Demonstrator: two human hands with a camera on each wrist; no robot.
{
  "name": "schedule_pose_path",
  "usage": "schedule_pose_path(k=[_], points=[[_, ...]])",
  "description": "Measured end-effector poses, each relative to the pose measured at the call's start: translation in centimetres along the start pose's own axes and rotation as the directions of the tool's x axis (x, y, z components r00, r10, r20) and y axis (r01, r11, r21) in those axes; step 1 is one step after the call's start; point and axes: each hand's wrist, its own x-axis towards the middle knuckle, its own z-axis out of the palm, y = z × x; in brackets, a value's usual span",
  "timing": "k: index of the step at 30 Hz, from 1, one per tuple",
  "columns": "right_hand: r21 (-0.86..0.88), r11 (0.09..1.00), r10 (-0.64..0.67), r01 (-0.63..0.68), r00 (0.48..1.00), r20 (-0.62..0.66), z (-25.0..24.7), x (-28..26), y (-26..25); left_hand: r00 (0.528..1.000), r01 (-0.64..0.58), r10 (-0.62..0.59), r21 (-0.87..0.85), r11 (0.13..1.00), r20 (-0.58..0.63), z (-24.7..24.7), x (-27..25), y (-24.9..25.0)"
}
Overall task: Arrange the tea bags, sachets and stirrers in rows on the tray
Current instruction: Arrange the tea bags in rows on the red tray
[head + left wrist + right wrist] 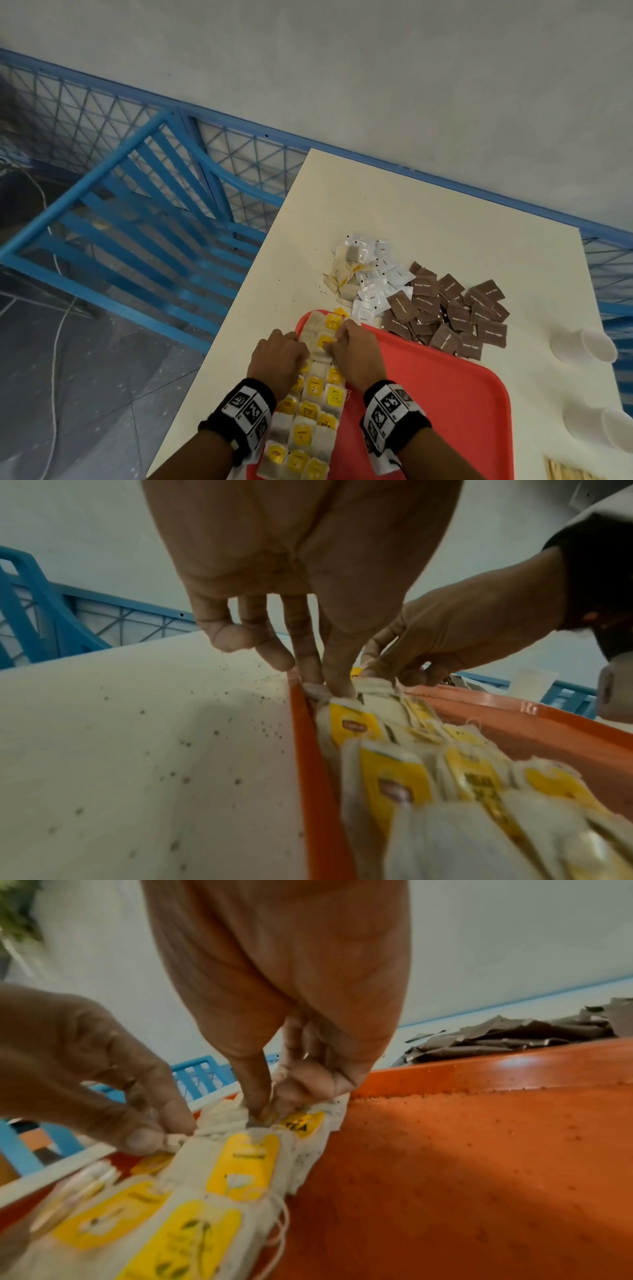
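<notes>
Head view: left hand (279, 356) and right hand (354, 349) both pinching one tea bag (323, 342) between them, far end of rows running lengthwise along tray (445, 394) left edge.

Left wrist: fingertips (337, 688) down on it.

Right wrist: pinch confirmed.

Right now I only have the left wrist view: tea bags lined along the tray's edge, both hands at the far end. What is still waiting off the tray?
Observer: A heap of brown sachets lies on the table, just past the far edge of the tray.
Reviewer: Only the brown ones?
Observer: No. White sachets lie heaped beside them, with a few loose tea bags on their far side.
Reviewer: And the stirrers?
Observer: A bundle of pale wooden sticks, likely the stirrers, lies on the table near the person, right of the tray, cut off by the picture's edge.
</notes>
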Motion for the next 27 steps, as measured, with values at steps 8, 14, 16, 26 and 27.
schedule_pose_path(k=[8,14,16,26,27], points=[[-0.256,0.934,-0.213,0.247,0.965,0.155,0.3,-1.0,-0.3,1.000,0.007,-0.008,-0.056,0.998,-0.011,0.2,0.0,0.4],[-0.244,0.934,-0.262,0.261,0.965,0.033,-5.3,2.5,-2.7,0.992,-0.057,0.020,-0.296,0.954,-0.125,-1.1,0.5,-0.2],[-0.356,0.903,-0.269,0.240,0.963,-0.031,-7.3,5.0,-3.1,0.988,-0.099,0.047,-0.369,0.924,-0.149,-2.0,1.0,-0.3],[-0.764,0.379,-0.459,0.523,0.823,0.336,-7.6,13.2,-2.4,0.976,-0.110,-0.043,-0.654,0.748,-0.214,-2.3,0.4,0.4],[-0.774,0.351,-0.450,0.526,0.820,0.353,-7.6,13.6,-2.5,0.976,-0.104,-0.052,-0.663,0.741,-0.212,-2.2,0.4,0.3]])
